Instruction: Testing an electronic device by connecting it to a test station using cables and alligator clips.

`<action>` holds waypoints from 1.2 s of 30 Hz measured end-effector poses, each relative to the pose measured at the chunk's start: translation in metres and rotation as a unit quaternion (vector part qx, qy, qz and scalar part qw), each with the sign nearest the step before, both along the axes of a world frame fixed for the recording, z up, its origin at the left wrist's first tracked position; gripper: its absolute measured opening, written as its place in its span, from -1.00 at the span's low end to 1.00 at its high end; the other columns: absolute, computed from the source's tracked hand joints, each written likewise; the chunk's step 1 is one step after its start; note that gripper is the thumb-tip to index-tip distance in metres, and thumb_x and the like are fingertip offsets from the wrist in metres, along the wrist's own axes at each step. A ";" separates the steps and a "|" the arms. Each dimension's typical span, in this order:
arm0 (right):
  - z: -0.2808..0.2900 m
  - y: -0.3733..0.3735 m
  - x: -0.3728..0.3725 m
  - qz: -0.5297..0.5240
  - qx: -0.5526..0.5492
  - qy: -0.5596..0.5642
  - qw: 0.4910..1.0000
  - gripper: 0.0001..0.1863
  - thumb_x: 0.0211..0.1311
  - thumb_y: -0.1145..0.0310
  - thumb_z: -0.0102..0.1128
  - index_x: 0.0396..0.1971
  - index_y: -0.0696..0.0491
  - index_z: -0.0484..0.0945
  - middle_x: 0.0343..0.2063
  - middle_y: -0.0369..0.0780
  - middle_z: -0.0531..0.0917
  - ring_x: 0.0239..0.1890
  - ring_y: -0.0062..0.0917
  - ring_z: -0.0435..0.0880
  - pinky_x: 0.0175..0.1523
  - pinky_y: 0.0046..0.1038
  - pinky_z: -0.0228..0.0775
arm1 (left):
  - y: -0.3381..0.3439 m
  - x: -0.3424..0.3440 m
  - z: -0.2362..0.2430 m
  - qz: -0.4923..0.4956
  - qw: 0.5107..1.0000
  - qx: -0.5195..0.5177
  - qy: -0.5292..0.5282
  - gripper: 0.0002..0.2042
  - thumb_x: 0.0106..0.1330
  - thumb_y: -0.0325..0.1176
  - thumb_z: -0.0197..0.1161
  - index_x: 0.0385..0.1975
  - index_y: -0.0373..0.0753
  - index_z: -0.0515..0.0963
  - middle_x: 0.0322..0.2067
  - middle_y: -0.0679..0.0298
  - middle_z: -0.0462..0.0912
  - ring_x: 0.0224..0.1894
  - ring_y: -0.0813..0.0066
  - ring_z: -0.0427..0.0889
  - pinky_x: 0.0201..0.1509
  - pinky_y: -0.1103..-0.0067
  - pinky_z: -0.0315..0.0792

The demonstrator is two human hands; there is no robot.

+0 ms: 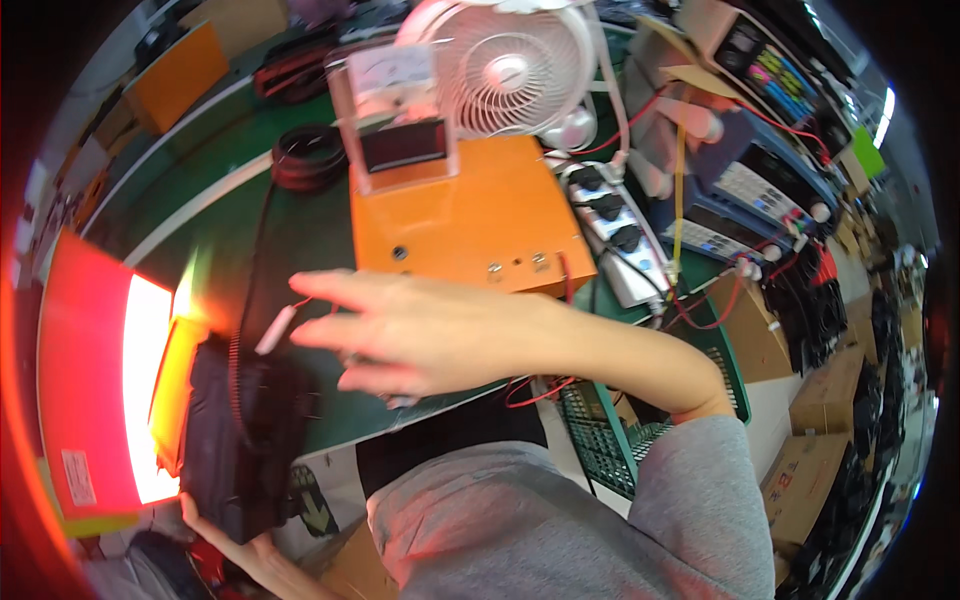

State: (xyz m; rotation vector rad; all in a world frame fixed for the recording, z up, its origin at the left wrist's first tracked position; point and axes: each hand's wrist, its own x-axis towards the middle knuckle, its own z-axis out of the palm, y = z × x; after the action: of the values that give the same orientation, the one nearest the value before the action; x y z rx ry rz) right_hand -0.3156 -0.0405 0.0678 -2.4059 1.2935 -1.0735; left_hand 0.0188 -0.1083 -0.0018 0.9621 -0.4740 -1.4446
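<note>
My right hand [400, 335] reaches leftward across the bench's front edge, with its fingers stretched out and apart. Beside its fingertips is a small white connector [275, 330] on a thin red wire, which runs up between the fingers. I cannot make out a firm grip on it. Shiny bits show under the palm, mostly hidden. At the lower left my left hand [205, 520] grips the bottom edge of a bulky black case [245, 430], its fingers partly hidden. A coiled black cable [236, 370] runs over that case. Just beyond my right hand sits an orange box [460, 215] with small sockets.
On the orange box stands a clear-fronted panel meter [400, 130]. Behind are a white fan [505, 75] and a cable coil [308, 157]. A power strip [620, 235], blue bench instruments [750, 180] and a green basket [590, 435] are rightward. A glaring red-lit panel [85, 380] stands left.
</note>
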 end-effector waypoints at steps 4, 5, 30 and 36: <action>0.008 0.013 -0.007 -0.028 0.096 -0.086 0.991 -0.76 0.10 0.46 0.16 -0.19 0.14 0.52 -0.36 -0.18 0.59 -0.28 -0.33 0.60 -0.18 -0.42 0.45 | 0.007 0.013 -0.021 -0.093 0.995 -0.038 0.005 -0.43 0.19 0.01 0.08 0.10 -0.27 0.33 0.06 0.16 0.43 0.09 0.22 0.41 0.20 0.32 0.26; 0.007 0.017 -0.007 -0.025 0.079 -0.091 0.992 -0.81 0.12 0.43 0.15 -0.27 0.17 0.52 -0.45 -0.14 0.55 -0.37 -0.29 0.58 -0.28 -0.39 0.42 | 0.004 0.019 -0.026 -0.145 0.988 -0.057 0.009 -0.41 0.22 0.05 0.06 0.12 -0.28 0.31 0.07 0.15 0.43 0.11 0.24 0.40 0.21 0.34 0.25; -0.065 0.025 0.056 -0.279 0.005 0.228 0.933 -0.58 0.03 0.37 0.15 -0.08 0.23 0.46 -0.52 -0.26 0.41 -0.44 -0.48 0.46 -0.39 -0.48 0.31 | 0.050 -0.126 0.017 -0.085 0.311 -0.624 -0.712 -0.85 0.06 -0.44 0.17 -0.39 -0.34 0.55 -0.39 0.20 0.48 -0.30 0.35 0.47 -0.18 0.47 0.37; -0.025 0.062 0.033 -0.196 0.084 0.018 0.977 -0.78 -0.19 0.60 0.22 -0.42 0.17 0.52 -0.58 -0.18 0.46 -0.55 -0.34 0.49 -0.45 -0.40 0.38 | 0.055 -0.134 0.013 -0.124 0.333 -0.611 -0.707 -0.74 0.04 -0.45 0.13 -0.24 -0.38 0.53 -0.43 0.33 0.43 -0.51 0.62 0.40 -0.44 0.73 0.36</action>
State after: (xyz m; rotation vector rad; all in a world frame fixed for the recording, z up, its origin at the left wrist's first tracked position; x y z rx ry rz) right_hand -0.2828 0.0215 0.0425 -2.1058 1.8454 -0.9638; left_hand -0.1154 -0.0533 0.0116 0.4881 -2.5859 0.3708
